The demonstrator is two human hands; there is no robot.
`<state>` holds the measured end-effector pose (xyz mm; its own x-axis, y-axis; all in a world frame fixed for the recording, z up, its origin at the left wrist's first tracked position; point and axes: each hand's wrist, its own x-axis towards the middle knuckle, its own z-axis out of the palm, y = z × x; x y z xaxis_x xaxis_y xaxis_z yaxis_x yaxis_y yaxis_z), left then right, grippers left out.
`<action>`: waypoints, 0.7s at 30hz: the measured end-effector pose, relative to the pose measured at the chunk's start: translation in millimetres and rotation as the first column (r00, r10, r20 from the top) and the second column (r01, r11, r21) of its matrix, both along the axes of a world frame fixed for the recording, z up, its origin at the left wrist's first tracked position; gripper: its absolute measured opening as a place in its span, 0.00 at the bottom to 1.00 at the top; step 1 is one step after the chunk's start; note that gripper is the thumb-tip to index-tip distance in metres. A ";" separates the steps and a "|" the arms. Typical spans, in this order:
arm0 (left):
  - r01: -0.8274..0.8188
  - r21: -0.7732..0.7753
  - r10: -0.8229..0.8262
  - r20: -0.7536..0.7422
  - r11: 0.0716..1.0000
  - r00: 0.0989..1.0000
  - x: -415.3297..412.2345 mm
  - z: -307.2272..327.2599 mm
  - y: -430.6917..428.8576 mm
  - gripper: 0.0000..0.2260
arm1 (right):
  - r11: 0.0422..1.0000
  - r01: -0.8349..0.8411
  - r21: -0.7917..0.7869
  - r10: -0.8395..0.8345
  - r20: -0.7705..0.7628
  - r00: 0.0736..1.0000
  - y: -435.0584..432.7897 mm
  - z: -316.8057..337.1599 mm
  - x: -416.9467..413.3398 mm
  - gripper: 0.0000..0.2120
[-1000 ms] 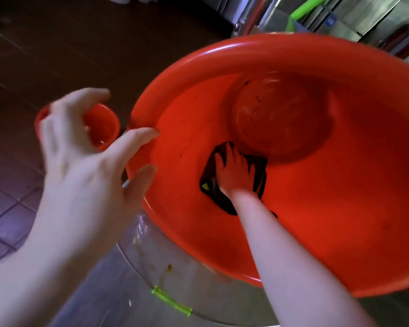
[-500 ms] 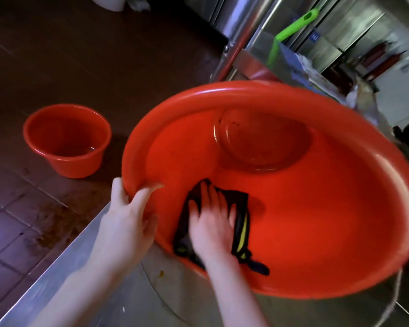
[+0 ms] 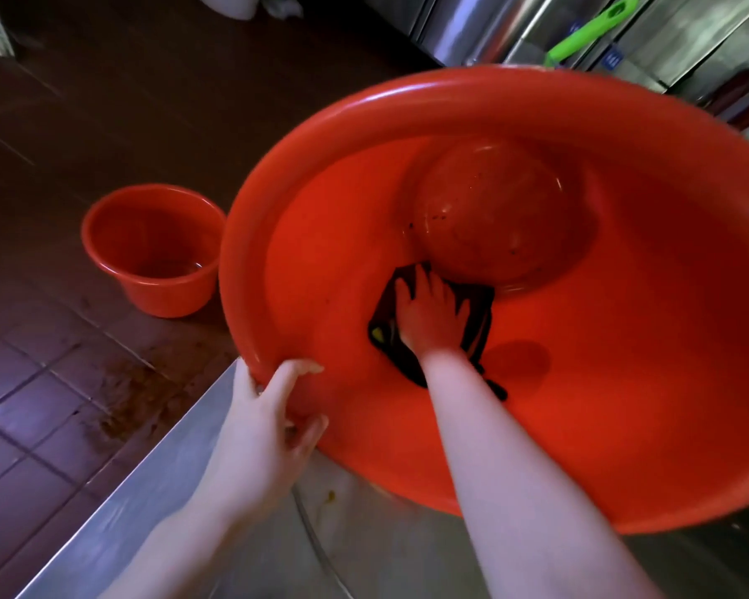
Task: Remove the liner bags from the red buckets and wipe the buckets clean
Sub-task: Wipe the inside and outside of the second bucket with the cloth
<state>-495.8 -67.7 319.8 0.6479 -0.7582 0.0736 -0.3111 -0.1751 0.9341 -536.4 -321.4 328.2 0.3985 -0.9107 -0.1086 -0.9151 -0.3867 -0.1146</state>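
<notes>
So, bucket in work: your large red plastic bucket [image 3: 623, 404] is tipped on its side on the stainless steel bench [image 3: 117, 516], near the bench's left edge, its mouth turned toward you and its round bottom facing you from deep inside.
Left hand: your left hand [image 3: 264, 430] grips the bucket's near-left rim, thumb curled over onto the inner wall and the other fingers wrapped round the outside; it is closed on the rim.
Right hand: your right hand [image 3: 431, 317] reaches in with the forearm along the lower wall, fingers spread and palm flat, pressing a dark cloth with a yellow patch [image 3: 478, 313] against the wall just below the bottom disc. It pushes rather than pinches; whether any finger hooks the cloth, you cannot tell.
Inside: small dark specks sit on the bottom disc; no liner shows in this bucket.
Second bucket: a smaller red plastic bucket [image 3: 152, 252] stands upright on the dark tiled floor [image 3: 40, 404], left of the bench edge, with a little liquid at its bottom.
Floor: a brown stain spreads on the tiles close to the bench edge.
Behind: a green handle [image 3: 589, 28] leans against steel cabinets.
</notes>
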 end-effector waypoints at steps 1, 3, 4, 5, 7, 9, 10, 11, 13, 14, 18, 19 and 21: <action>0.013 0.015 -0.013 0.007 1.000 1.000 2.3 3.0 1.1 0.30 | 1.000 -0.005 -0.013 0.005 0.001 1.000 -1.4 -2.7 -0.4 0.27; -0.018 0.029 0.013 0.153 0.999 0.988 17.0 15.5 4.9 0.35 | 0.999 -0.029 -0.024 0.029 0.019 0.999 1.3 -7.0 -4.2 0.27; -0.060 -0.002 0.059 0.265 0.998 0.962 28.3 25.8 7.6 0.34 | 0.998 -0.048 -0.030 0.049 0.029 0.998 3.6 -7.9 -7.2 0.27; -0.085 -0.058 0.101 0.373 0.995 0.922 40.3 39.3 9.5 0.31 | 0.997 -0.070 -0.041 0.071 0.034 0.997 5.5 -8.4 -10.9 0.27; -0.057 -0.102 0.103 0.541 0.993 0.835 58.2 66.6 8.2 0.27 | 0.992 -0.119 -0.044 0.119 0.009 0.993 7.5 -7.1 -18.6 0.27; -0.046 -0.024 0.051 0.607 0.999 0.793 62.9 82.9 3.1 0.30 | 0.989 -0.147 -0.006 0.147 -0.019 0.989 14.3 -1.1 -24.8 0.27; -0.048 0.010 0.033 0.599 0.999 0.800 61.0 86.6 0.5 0.32 | 0.990 -0.142 0.020 0.142 -0.024 0.990 21.9 2.5 -27.4 0.27; -0.042 0.029 0.017 0.574 0.999 0.819 57.4 86.6 -1.4 0.34 | 0.990 -0.129 0.049 0.131 -0.027 0.991 33.1 5.4 -29.9 0.27; -0.024 0.048 -0.002 0.481 0.999 0.877 46.0 75.3 -1.8 0.36 | 0.991 -0.123 0.057 0.124 -0.006 0.992 69.8 6.2 -36.2 0.27; -0.026 0.045 0.004 0.428 0.999 0.904 38.1 66.6 0.2 0.36 | 0.990 -0.142 0.025 0.141 0.028 0.990 95.1 4.9 -42.1 0.27; -0.056 0.003 0.054 0.232 0.998 0.971 7.9 32.6 6.6 0.38 | 0.961 -0.236 -0.146 0.255 0.134 0.958 165.9 10.0 -72.9 0.27; -0.062 -0.009 0.063 0.185 0.998 0.981 3.7 26.4 6.8 0.38 | 0.959 -0.246 -0.141 0.260 0.094 0.961 163.9 11.5 -77.5 0.28; -0.084 -0.011 0.085 0.122 0.996 0.989 -0.5 17.2 4.7 0.36 | 0.963 -0.239 -0.126 0.241 -0.003 0.971 143.0 12.5 -76.4 0.29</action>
